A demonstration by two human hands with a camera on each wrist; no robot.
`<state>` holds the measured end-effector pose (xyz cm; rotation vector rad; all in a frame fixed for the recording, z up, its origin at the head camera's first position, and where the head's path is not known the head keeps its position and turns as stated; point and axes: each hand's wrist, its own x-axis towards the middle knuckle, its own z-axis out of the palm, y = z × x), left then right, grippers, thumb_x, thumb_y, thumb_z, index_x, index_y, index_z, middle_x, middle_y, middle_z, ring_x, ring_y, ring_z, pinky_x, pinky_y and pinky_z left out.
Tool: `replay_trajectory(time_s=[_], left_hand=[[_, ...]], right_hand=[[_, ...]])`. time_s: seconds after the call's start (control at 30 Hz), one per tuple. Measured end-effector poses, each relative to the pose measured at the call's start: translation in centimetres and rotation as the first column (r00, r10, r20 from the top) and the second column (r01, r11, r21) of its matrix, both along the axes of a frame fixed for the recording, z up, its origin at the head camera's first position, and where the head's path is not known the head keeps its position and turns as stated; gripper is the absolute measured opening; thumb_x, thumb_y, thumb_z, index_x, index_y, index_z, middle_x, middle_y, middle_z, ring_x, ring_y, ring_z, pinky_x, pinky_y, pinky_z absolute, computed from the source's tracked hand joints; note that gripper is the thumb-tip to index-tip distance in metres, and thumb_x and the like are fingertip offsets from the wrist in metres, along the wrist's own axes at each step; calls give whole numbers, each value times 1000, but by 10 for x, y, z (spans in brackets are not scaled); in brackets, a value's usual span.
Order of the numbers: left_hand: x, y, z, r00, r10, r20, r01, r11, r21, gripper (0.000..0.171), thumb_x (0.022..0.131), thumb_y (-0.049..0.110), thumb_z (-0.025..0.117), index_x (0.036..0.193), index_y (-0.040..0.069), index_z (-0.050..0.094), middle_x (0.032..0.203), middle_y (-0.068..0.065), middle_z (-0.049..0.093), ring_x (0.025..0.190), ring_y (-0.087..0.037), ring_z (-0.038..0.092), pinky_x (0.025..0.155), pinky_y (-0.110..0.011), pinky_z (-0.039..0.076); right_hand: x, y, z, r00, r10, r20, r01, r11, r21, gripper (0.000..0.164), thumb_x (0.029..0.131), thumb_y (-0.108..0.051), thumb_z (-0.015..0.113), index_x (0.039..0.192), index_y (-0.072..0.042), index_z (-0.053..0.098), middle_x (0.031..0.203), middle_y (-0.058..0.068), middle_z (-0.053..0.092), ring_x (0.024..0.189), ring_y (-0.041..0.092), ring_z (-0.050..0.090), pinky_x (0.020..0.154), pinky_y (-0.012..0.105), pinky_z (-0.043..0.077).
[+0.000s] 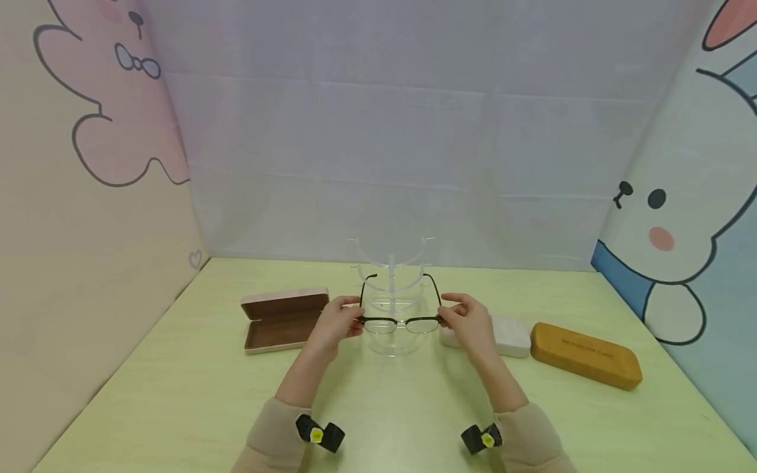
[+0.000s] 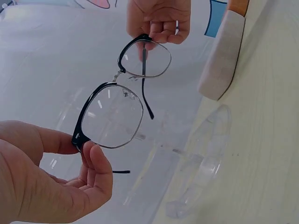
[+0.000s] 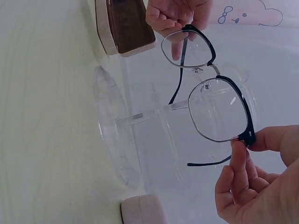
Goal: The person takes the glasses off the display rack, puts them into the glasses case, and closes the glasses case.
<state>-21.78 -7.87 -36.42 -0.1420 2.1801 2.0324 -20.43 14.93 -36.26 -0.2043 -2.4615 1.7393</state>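
Observation:
A pair of eyeglasses with black browline rims and clear lenses is held up with its temples unfolded and pointing away from me. My left hand pinches one outer corner of the frame between thumb and fingers. At the opposite corner my right hand pinches the frame the same way. Just behind the eyeglasses stands a clear acrylic display stand with curved tiers and a round base. In the left wrist view, the lenses overlap part of that stand, and both temples reach toward it.
An open eyeglass case with a brown lining lies left of the stand. To the right sit a closed white case, partly behind my right hand, and a closed mustard-yellow case. A pale curtain rises behind the table.

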Motion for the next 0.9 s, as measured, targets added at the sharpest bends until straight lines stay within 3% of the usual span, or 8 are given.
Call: replay_trajectory(time_s=[0.33, 0.57, 0.7, 0.9], left_hand=[[15, -5, 31, 999, -33, -43, 32, 999, -28, 39, 89, 9, 54, 125, -2, 45, 75, -5, 52, 59, -13, 53, 61, -24, 50], [27, -13, 48, 989, -124, -86, 124, 992, -9, 26, 93, 14, 50, 113, -2, 54, 86, -7, 55, 63, -13, 54, 65, -25, 50], [35, -15, 57, 981, -156, -113, 160, 987, 31, 26, 94, 16, 49, 108, -5, 56, 82, -5, 55, 66, -13, 53, 68, -26, 49], [45, -17, 68, 971, -186, -153, 198, 978, 65, 26, 93, 15, 50, 109, -5, 53, 86, -3, 55, 70, -14, 55, 72, -27, 50]], right_hand=[[17, -2, 29, 999, 8, -48, -9, 1000, -12, 30, 84, -7, 58, 114, -5, 61, 60, -5, 52, 58, 11, 56, 50, 19, 40], [32, -4, 45, 993, 34, -112, -45, 995, -91, 22, 89, -10, 55, 106, 0, 64, 70, -4, 59, 62, 11, 56, 63, 19, 48], [39, -1, 53, 987, 55, -151, -79, 985, -153, 25, 91, -16, 56, 99, 7, 62, 79, -7, 63, 65, 13, 59, 67, 20, 50], [48, 2, 65, 978, 58, -202, -103, 971, -217, 24, 91, -16, 56, 93, 7, 61, 73, -9, 62, 62, 9, 58, 71, 21, 50]])
